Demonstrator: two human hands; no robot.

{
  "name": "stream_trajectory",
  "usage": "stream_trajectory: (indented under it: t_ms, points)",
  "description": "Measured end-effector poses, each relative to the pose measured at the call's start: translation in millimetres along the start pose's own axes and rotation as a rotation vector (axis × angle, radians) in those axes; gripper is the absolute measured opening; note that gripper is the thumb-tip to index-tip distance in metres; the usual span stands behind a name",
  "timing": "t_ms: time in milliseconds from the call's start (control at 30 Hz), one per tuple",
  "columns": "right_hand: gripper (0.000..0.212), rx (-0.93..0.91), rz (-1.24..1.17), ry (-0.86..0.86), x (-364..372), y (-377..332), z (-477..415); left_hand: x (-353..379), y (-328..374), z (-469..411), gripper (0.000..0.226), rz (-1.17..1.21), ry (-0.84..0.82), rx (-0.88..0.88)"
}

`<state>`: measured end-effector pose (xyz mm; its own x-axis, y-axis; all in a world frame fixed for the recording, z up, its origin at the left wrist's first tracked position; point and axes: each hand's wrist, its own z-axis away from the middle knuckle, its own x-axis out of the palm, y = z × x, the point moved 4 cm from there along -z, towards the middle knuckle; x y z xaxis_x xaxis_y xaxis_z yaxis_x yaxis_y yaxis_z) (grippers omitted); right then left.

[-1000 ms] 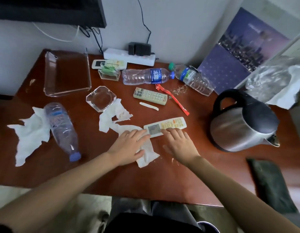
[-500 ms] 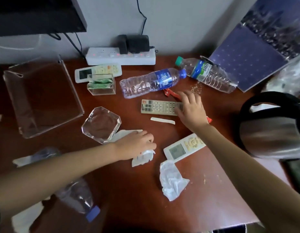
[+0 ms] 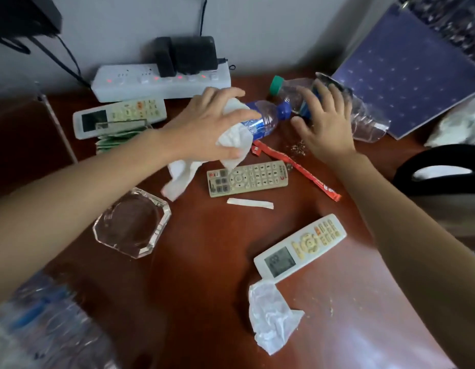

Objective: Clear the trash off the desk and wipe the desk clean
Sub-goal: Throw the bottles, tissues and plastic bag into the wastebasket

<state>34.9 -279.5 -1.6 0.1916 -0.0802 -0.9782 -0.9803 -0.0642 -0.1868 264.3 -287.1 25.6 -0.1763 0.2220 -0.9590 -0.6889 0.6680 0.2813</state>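
At the near left edge lies a blurred bottle (image 3: 44, 323), and beyond it a glass ashtray (image 3: 132, 222) stands on the desk (image 3: 204, 288). The left hand (image 3: 207, 126) clutches a tissue (image 3: 233, 139). The thumb pins it from below, and its tail hangs down to the desk beside the grey remote (image 3: 247, 178). That hand's fingers (image 3: 217, 94) curl over the blue-cap bottle (image 3: 268, 118), which lies on its side under them with its cap pointing right. A paper strip (image 3: 249, 203) and a red wrapper (image 3: 297, 169) lie by the remote. A loose tissue (image 3: 273, 315) sits nearer the front, touching a white remote (image 3: 300, 246). The right hand (image 3: 324, 121) rests with its fingers spread on the green-cap bottle (image 3: 287, 90). Its thumb sticks out below and is not closed round the bottle. Crumbs (image 3: 297, 149) lie just beside that hand.
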Motion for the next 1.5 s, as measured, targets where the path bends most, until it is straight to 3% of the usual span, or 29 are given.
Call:
stream_trajectory:
  t_ms: [167, 300, 433, 600, 667, 767, 833, 900, 967, 1100, 1267, 1367, 1500]
  points:
    - [0.056, -0.111, 0.109, -0.003, -10.6, 8.2, -3.0, 15.6, -11.8, -4.6, 0.1, -0.069, -0.279, -0.029]
    - [0.05, -0.233, 0.026, 0.042, -11.6, 4.8, 15.2, 12.6, -13.3, -8.7, 0.092, -0.017, -0.221, -0.03]
    - [0.079, -0.147, -0.386, -0.418, 12.0, -8.4, 51.6, 8.5, -18.8, -4.8, 0.089, 0.071, -0.163, -0.109]
    - [0.055, -0.148, -0.48, -0.532, 7.7, -14.8, 56.2, -2.4, -24.9, 2.7, 0.089, 0.234, -0.097, -0.173]
    - [0.049, -0.18, -0.449, -0.413, -7.6, -13.7, 43.7, -9.8, -24.4, 5.4, 0.089, 0.311, -0.05, -0.191]
    - [0.031, -0.242, -0.264, 0.006, -37.6, -4.2, 6.8, -16.9, -24.5, 10.3, 0.089, 0.375, -0.009, -0.208]
    - [0.035, -0.245, -0.105, 0.102, -44.0, 3.0, -21.2, -19.4, -23.4, 13.2, 0.09, 0.373, -0.01, -0.218]
    - [0.05, -0.175, 0.008, -0.081, -31.9, 8.1, -40.3, -22.5, -21.7, 15.2, 0.091, 0.366, -0.006, -0.218]
    - [0.08, -0.046, 0.056, -0.295, -16.9, 16.4, -46.3, -25.4, -22.1, 17.2, 0.091, 0.381, 0.004, -0.233]
    - [0.101, 0.053, 0.068, -0.337, -11.6, 18.4, -38.5, -27.3, -20.0, 20.8, 0.093, 0.398, -0.007, -0.213]
    - [0.097, 0.167, -0.215, -0.436, -14.6, 10.9, 1.2, -22.3, -15.3, 24.0, 0.089, 0.372, -0.051, -0.232]
    - [0.092, 0.291, -0.521, -0.38, -31.4, 8.0, 24.2, -20.7, -11.0, 23.8, 0.086, 0.395, -0.092, -0.24]
    - [0.093, 0.386, -0.62, -0.395, -61.4, 7.1, 49.9, -33.0, 20.2, 24.5, 0.087, 0.416, -0.12, -0.205]
